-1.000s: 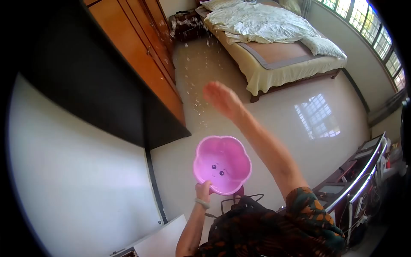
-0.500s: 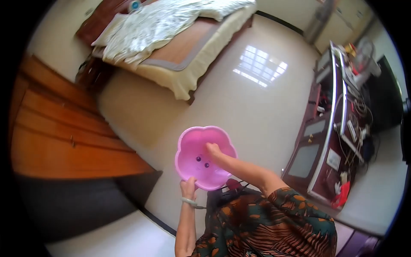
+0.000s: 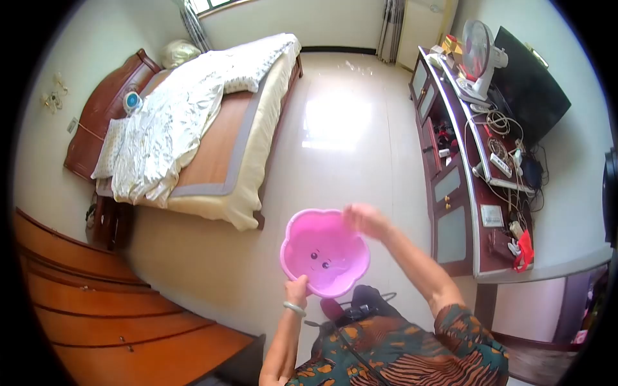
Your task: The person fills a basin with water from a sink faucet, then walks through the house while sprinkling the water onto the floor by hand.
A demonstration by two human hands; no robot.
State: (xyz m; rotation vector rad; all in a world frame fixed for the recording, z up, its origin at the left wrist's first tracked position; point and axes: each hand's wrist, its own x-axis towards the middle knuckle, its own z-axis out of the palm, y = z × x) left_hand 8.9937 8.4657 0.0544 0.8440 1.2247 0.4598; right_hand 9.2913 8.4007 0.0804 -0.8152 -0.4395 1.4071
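Note:
A pink flower-shaped basin [image 3: 335, 257] with a printed face inside is held out in front of my body. My left hand [image 3: 297, 291], with a pale bangle at its wrist, grips the basin's near left rim. A little water seems to lie in the bottom of the basin. My right hand [image 3: 365, 222] is over the far right rim, smeared by motion; its fingers cannot be made out clearly, nor whether they hold anything.
A bed [image 3: 219, 154] with a rumpled white cover stands at the left. Orange wooden wardrobe doors [image 3: 116, 321] fill the lower left. Along the right runs a cabinet [image 3: 479, 219] with a fan [image 3: 479, 61], a television [image 3: 531, 87] and cables. Tiled floor [image 3: 347, 174] lies between.
The view has turned right, toward the cabinet. My right hand, stretched out amid flying water drops a second ago, dipped into the basin and has now lifted to its rim. My left hand keeps its grip.

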